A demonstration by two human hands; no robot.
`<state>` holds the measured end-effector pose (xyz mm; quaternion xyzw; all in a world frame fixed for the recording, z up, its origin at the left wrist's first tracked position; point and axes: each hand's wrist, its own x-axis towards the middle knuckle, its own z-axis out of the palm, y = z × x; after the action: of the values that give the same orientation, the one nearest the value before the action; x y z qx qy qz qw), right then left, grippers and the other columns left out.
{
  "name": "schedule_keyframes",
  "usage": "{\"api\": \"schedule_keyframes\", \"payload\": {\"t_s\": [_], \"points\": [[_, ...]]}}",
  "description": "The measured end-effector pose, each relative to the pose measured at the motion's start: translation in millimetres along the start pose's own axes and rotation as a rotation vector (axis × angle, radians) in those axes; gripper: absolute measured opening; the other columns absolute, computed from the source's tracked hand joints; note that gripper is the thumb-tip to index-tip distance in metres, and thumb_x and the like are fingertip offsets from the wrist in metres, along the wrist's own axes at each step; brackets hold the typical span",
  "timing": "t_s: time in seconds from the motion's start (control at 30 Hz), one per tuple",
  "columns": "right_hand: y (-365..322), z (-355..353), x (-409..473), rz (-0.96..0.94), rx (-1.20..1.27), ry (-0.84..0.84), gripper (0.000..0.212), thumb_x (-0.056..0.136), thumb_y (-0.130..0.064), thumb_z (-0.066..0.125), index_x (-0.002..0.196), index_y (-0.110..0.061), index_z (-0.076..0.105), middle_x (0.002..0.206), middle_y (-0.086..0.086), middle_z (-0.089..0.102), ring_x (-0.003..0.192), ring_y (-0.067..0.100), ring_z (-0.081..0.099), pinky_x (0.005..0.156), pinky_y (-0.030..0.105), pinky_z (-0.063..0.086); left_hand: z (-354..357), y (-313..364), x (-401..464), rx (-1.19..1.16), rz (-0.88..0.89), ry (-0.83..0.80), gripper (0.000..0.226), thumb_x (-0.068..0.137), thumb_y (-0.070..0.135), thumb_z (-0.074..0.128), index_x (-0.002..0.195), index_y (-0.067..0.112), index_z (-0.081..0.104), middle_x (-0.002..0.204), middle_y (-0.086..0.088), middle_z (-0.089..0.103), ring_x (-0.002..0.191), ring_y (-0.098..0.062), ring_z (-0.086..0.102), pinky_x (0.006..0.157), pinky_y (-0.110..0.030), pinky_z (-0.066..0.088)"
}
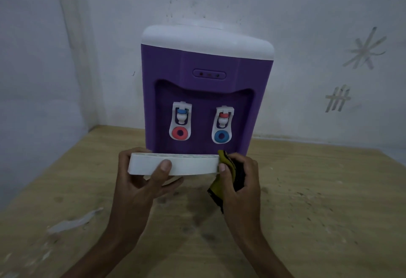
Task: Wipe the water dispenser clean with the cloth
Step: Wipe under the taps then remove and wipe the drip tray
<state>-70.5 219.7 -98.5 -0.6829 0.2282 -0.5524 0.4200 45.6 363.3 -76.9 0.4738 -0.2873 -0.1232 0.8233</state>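
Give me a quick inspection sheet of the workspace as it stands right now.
Surface: wooden table, scuffed, with pale patches and dark specks.
Job's things: purple water dispenser upright near the wall; white drip tray held at its base; yellow and black cloth at the tray's right end.
Clutter: nothing seen.
Grippers: left hand grips the tray, thumb on its front; right hand holds the cloth.
Cables: nothing seen.
Surroundings: white wall with tape marks, room corner at left.

Smooth purple-and-white plastic water dispenser (206, 93), soft yellow-black cloth (230, 168), and a worn, stained wooden table (307, 201).
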Motion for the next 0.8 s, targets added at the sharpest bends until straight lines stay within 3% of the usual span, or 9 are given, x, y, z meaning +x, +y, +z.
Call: {"api": "schedule_keyframes", "payload": {"t_s": [0.13,0.2,0.33,0.43,0.53,0.67,0.8], "points": [[-4,1,-1,-0.12,-0.052,-0.011,0.02,0.097,-0.019,0.066,0.116,-0.026,0.066,0.112,-0.008,0.06,0.109,0.014,0.061,0.088,0.017,0.05,-5,1,5,-0.045,-0.057,-0.042,0.066,0.066,0.051,0.092,0.116,0.018,0.065,0.117,-0.016,0.068,0.112,-0.039,0.07,0.083,-0.054,0.061],[-5,-1,1,-0.166,-0.087,-0.008,0.02,0.097,-0.022,0.066,0.116,-0.021,0.069,0.11,-0.008,0.062,0.108,0.014,0.063,0.087,0.016,0.051,-7,2,7,-0.124,-0.101,-0.069,0.062,0.064,0.046,0.092,0.11,0.011,0.068,0.114,-0.015,0.069,0.113,-0.039,0.069,0.086,-0.052,0.061],[-1,-6,7,-0.177,-0.129,0.02,0.018,0.097,-0.02,0.066,0.115,-0.017,0.07,0.107,-0.006,0.062,0.102,0.011,0.062,0.083,0.013,0.049,-8,-3,6,-0.201,-0.185,-0.178,0.059,0.071,0.033,0.075,0.115,-0.003,0.06,0.116,-0.019,0.066,0.117,-0.043,0.066,0.09,-0.051,0.06],[3,-8,10,-0.154,-0.135,0.02,0.016,0.098,-0.017,0.066,0.114,-0.018,0.07,0.106,-0.006,0.061,0.1,0.011,0.062,0.08,0.016,0.049,-4,-6,2,-0.126,-0.148,-0.231,0.063,0.073,0.043,0.086,0.117,0.005,0.064,0.125,-0.022,0.062,0.122,-0.042,0.063,0.093,-0.053,0.058],[2,-7,10,-0.13,-0.122,-0.004,0.016,0.098,-0.015,0.068,0.113,-0.021,0.071,0.106,-0.008,0.063,0.101,0.012,0.063,0.08,0.015,0.049,-1,-9,-3,0.058,-0.048,-0.228,0.065,0.075,0.057,0.084,0.12,0.013,0.067,0.125,-0.014,0.066,0.121,-0.036,0.065,0.091,-0.055,0.059],[-3,-5,5,-0.139,-0.089,-0.09,0.016,0.099,-0.019,0.068,0.114,-0.022,0.072,0.107,-0.009,0.066,0.105,0.011,0.065,0.083,0.017,0.051,-2,-9,-7,0.25,0.068,-0.24,0.051,0.074,0.038,0.085,0.116,0.012,0.069,0.126,-0.005,0.069,0.117,-0.022,0.067,0.079,-0.032,0.062],[-9,-1,0,-0.164,-0.065,-0.154,0.017,0.098,-0.022,0.067,0.114,-0.021,0.072,0.106,-0.007,0.066,0.103,0.011,0.065,0.082,0.017,0.05,-3,-13,-5,0.355,0.157,-0.163,0.035,0.074,0.015,0.086,0.106,0.017,0.074,0.106,0.001,0.077,0.101,-0.016,0.072,0.074,-0.024,0.06]]}}
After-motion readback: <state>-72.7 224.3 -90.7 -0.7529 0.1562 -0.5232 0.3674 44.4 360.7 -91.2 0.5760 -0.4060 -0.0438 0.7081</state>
